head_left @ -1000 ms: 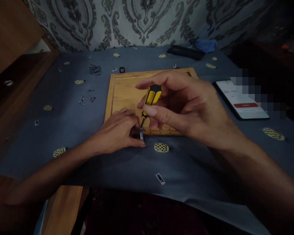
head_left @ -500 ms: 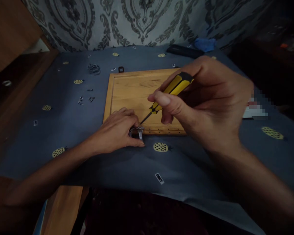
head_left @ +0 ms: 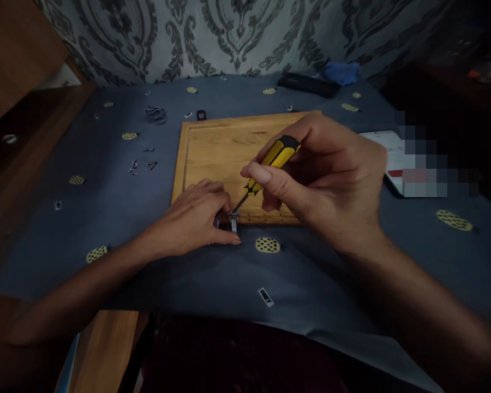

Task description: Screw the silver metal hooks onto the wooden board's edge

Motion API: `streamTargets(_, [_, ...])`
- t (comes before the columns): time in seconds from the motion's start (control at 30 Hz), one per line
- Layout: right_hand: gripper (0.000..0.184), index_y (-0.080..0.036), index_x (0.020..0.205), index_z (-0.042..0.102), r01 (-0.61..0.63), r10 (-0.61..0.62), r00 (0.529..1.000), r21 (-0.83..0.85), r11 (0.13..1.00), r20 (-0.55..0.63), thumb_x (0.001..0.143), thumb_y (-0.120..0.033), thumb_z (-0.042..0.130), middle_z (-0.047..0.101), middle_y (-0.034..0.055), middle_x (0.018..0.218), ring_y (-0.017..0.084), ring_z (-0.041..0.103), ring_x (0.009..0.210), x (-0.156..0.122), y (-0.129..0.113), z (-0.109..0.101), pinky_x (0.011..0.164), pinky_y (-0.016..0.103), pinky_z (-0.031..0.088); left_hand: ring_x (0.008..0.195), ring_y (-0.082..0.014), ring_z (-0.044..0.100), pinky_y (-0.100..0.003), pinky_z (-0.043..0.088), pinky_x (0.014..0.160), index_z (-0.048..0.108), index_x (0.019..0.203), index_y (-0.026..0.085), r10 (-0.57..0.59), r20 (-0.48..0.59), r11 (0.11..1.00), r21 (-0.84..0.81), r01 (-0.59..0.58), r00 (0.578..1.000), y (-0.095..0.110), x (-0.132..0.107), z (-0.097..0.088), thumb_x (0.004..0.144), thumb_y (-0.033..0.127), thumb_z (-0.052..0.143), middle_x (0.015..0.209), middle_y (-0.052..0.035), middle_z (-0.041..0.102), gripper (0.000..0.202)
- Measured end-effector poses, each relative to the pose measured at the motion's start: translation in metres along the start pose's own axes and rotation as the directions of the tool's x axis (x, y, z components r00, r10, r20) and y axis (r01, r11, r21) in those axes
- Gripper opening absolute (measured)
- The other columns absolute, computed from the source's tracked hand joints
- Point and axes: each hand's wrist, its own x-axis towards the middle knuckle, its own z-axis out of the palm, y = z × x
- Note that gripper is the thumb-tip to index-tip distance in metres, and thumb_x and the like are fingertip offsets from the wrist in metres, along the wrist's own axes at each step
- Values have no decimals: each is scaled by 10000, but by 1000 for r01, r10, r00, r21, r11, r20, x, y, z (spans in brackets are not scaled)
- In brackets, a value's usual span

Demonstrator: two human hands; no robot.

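Left hand (head_left: 196,218) lies palm-down at the near edge of the wooden board (head_left: 213,147), toward its near left corner, with thumb and fingers pinched on a small metal fitting (head_left: 233,220) that sits on that edge. Right hand (head_left: 331,180) is raised above the board's near right part, its thumb and fingers closed round the yellow-and-black handle of a screwdriver (head_left: 272,161). The shaft slants down and leftward, and its tip meets the fitting just beside the left fingertips. The board rests on the blue cloth (head_left: 106,229) covering the table. Its far half is bare, as is the cloth along the table's near edge apart from one small label (head_left: 265,297). Loose metal parts (head_left: 143,164) lie off the board's left edge, well apart from the hands, and a tangle of wire hooks (head_left: 156,113) lies toward the far left corner. A phone (head_left: 387,155) sits off the board's right edge, partly behind the right hand. A dark flat object (head_left: 309,84) lies along the far edge.
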Motion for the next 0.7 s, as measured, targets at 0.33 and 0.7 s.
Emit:
streamTargets(0.33, [262, -259, 932, 713, -58, 61, 993, -34, 998, 96, 832, -473, 828, 706, -13, 852, 106, 635, 516, 2, -7, -6, 457, 284, 512, 994, -274, 575, -363, 449, 806, 641, 872, 162, -15, 13, 1000, 11, 15, 1000, 2, 0, -1, 750, 427, 894, 987, -54, 634, 386])
streamTargets(0.7, [298, -222, 747, 663, -73, 83, 986, -70, 995, 148, 773, -416, 887, 709, -20, 789, 96, 598, 526, 4, -9, -8, 453, 241, 509, 962, -266, 580, -361, 444, 789, 635, 880, 169, 9, -14, 1000, 0, -9, 1000, -3, 0, 3, 753, 460, 884, 963, -42, 618, 404])
